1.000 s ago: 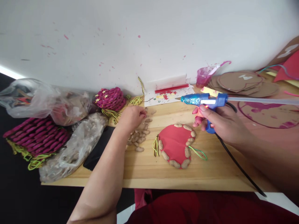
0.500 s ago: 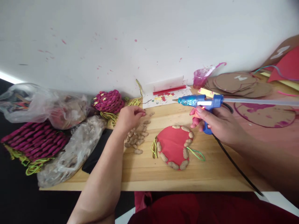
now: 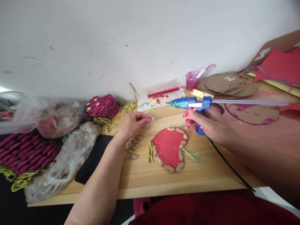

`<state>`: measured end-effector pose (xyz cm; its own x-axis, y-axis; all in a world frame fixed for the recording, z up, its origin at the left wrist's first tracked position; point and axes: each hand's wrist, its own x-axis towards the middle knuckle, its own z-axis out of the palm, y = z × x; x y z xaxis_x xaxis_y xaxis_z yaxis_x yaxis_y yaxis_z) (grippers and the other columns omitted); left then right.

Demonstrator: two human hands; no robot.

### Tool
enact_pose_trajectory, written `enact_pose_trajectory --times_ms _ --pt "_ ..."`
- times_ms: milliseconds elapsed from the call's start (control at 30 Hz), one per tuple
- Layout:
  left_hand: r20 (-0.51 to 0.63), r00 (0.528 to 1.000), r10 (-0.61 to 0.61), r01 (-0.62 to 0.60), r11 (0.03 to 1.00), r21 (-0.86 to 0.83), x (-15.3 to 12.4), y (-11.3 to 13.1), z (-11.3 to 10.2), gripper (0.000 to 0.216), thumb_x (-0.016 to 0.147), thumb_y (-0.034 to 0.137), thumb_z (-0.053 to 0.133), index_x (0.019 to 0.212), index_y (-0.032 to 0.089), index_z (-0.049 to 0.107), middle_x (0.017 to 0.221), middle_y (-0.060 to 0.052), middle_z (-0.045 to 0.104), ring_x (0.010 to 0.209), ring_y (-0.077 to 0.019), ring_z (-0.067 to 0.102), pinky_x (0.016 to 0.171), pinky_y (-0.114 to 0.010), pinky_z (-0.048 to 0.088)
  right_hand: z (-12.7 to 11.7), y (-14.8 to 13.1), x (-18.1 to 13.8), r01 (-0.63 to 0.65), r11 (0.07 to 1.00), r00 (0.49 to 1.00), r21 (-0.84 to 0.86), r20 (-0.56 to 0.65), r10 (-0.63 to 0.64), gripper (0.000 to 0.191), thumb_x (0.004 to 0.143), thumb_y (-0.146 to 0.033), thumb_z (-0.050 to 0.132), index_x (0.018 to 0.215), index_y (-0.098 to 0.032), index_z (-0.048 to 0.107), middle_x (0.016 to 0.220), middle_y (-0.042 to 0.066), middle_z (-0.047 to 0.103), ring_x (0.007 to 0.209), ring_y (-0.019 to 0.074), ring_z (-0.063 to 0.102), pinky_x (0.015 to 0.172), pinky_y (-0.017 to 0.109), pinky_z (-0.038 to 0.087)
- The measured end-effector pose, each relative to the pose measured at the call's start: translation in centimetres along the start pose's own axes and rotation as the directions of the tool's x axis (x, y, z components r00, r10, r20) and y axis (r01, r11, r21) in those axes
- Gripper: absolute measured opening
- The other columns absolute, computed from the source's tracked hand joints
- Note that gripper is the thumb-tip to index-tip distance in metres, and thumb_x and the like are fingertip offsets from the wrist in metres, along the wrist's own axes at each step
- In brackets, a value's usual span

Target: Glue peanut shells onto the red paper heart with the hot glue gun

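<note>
My left hand [image 3: 134, 124] is closed in a pinch on a small peanut [image 3: 152, 119], its pale tip showing past my fingertips. Below that hand lies a loose pile of peanuts [image 3: 134, 144], partly covered by it. A blue hot glue gun [image 3: 203, 103] is gripped in my right hand [image 3: 208, 123], nozzle pointing left and a long glue stick [image 3: 248, 102] sticking out behind. Between my hands, nearer to me, a red heart [image 3: 167, 145] lies flat with peanuts along much of its edge. Yellow-brown yarn hangs at its left and a green loop [image 3: 192, 155] at its right.
Along the wall are star confetti on white paper [image 3: 144, 104], a pink-stained cup [image 3: 191, 82] and cardboard discs [image 3: 228, 83]. Plastic bags [image 3: 62, 162] and magenta woven pieces [image 3: 102, 104] crowd the left. A black cord [image 3: 231, 164] runs from the glue gun over the table edge.
My left hand has moved slightly right relative to the table, and a small peanut is now between its fingertips. The glue gun stays raised in my right hand. The whole view has shifted a little.
</note>
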<state>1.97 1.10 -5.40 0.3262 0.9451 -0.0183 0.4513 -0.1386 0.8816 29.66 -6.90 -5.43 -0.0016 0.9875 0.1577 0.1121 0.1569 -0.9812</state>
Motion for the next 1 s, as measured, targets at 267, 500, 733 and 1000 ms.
enact_pose_trajectory --times_ms 267,500,733,1000 --pt "0.136 0.911 0.388 -0.367 0.617 0.696 0.1 -0.6 1.4 0.015 0.092 0.018 0.064 0.085 0.019 0.078 0.086 -0.009 0.073 0.087 -0.0244 0.062 0.084 -0.037 0.047 0.0 0.0 -0.1 -0.019 1.000 1.000 -0.007 0.012 0.020 0.040 0.092 -0.060 0.065 0.085 -0.020 0.066 0.067 0.003 0.066 0.059 0.0151 0.065 0.045 0.025 0.048" --pt "0.133 0.906 0.401 -0.360 0.570 0.738 -0.1 -0.2 1.3 0.018 0.094 0.022 0.062 0.088 0.018 0.078 0.090 -0.010 0.074 0.090 -0.0254 0.062 0.086 -0.038 0.048 0.2 -0.3 -0.1 -0.022 1.000 1.000 -0.003 0.004 0.022 0.042 0.093 -0.060 0.064 0.086 -0.019 0.065 0.067 0.003 0.065 0.059 0.0136 0.064 0.045 0.023 0.046" --pt "0.072 0.939 0.337 -0.291 0.663 0.690 -0.4 0.2 1.4 0.015 0.090 0.022 0.066 0.083 0.020 0.079 0.089 -0.008 0.075 0.092 -0.0253 0.064 0.086 -0.037 0.048 0.3 -0.7 -0.3 -0.013 1.000 1.000 -0.003 0.025 0.013 0.046 0.090 -0.065 0.064 0.083 -0.019 0.064 0.064 0.002 0.064 0.056 0.0129 0.063 0.044 0.024 0.046" --pt "-0.041 0.997 -0.068 0.057 0.972 -0.228 -0.8 1.7 1.8 0.023 0.068 0.034 0.087 0.081 0.017 0.079 0.075 -0.003 0.073 0.064 -0.0119 0.058 0.061 -0.024 0.044 0.6 -1.0 -0.9 -0.060 0.995 0.994 0.078 0.093 0.053 0.045 0.093 -0.063 0.062 0.086 -0.019 0.063 0.067 0.002 0.065 0.055 0.0129 0.064 0.045 0.024 0.046"
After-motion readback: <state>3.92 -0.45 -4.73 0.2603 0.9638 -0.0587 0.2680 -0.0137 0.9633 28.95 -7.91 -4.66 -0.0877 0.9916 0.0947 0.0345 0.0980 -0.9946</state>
